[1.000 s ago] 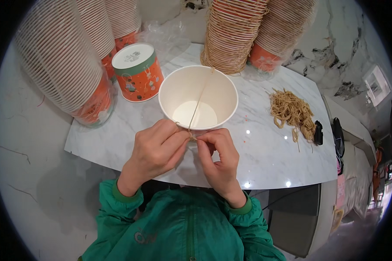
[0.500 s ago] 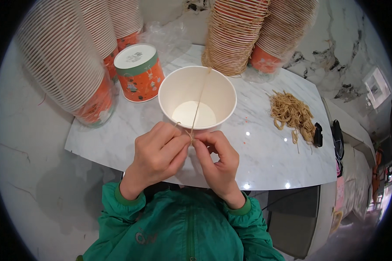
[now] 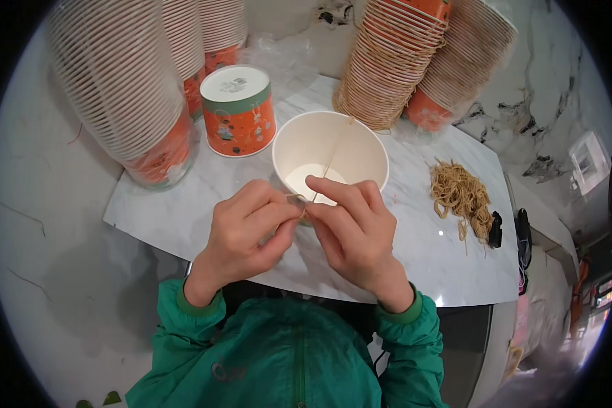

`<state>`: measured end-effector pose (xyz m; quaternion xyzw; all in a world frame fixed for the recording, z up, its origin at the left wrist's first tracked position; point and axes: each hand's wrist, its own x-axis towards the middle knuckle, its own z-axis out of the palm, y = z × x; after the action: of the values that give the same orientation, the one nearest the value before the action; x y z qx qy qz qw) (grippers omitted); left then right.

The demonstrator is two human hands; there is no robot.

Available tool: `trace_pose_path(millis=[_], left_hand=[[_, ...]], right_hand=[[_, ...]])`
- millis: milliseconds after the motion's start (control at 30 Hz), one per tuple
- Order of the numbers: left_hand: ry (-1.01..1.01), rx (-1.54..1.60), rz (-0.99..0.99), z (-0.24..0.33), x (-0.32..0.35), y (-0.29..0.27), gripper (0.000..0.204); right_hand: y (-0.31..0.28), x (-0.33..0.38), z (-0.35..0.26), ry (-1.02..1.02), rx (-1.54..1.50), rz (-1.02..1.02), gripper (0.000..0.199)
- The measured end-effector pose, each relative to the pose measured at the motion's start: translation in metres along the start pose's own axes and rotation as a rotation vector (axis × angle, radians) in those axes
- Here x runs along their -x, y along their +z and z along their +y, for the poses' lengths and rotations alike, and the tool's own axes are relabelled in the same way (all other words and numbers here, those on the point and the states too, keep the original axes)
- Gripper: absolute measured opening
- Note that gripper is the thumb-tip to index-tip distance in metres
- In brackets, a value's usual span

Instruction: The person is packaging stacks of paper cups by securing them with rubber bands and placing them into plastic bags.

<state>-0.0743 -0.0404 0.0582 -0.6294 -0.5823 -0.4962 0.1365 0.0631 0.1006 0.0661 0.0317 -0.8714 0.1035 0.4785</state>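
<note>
A white-lined paper bucket (image 3: 306, 139) stands mouth up on the marble table in front of me. A thin strand of twine (image 3: 331, 158) runs across its mouth from the far rim to the near rim. My left hand (image 3: 245, 234) pinches the twine at the near rim, its fingers pressed together. Close against it, my right hand (image 3: 357, 234) pinches the twine too, with the index finger raised over the bucket's mouth. The fingertips of both hands nearly meet, and whatever knot or loop lies between them is mostly hidden.
An upturned orange bucket (image 3: 239, 126) stands at the back left, beside tall wrapped bucket stacks (image 3: 126, 88). Behind the bucket rises a twine-wound stack (image 3: 387, 68), with another wrapped stack (image 3: 459, 54) beside it. A twine pile (image 3: 461, 194) and a small black object (image 3: 496, 230) lie at the right.
The view has shifted, so the tabletop things sit differently in the picture. My right index finger has lifted from its pinch to reach over the bucket's rim. The left hand still pinches the twine.
</note>
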Motion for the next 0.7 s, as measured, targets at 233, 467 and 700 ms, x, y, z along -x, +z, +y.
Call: trace_pose_path(millis=[233,467,700], left_hand=[[-0.080,0.127,0.016,-0.006,-0.005,-0.001,0.023],[-0.198,0.209,0.043,-0.008,-0.004,0.006,0.020],[-0.254,0.205,0.078,-0.003,-0.009,0.012,0.016]], right_hand=[[-0.013,-0.015,0.027,-0.089,-0.029,-0.247,0.029],[-0.019,-0.018,0.027,-0.029,-0.101,-0.253,0.026],[-0.019,-0.015,0.027,-0.011,-0.133,-0.236,0.022]])
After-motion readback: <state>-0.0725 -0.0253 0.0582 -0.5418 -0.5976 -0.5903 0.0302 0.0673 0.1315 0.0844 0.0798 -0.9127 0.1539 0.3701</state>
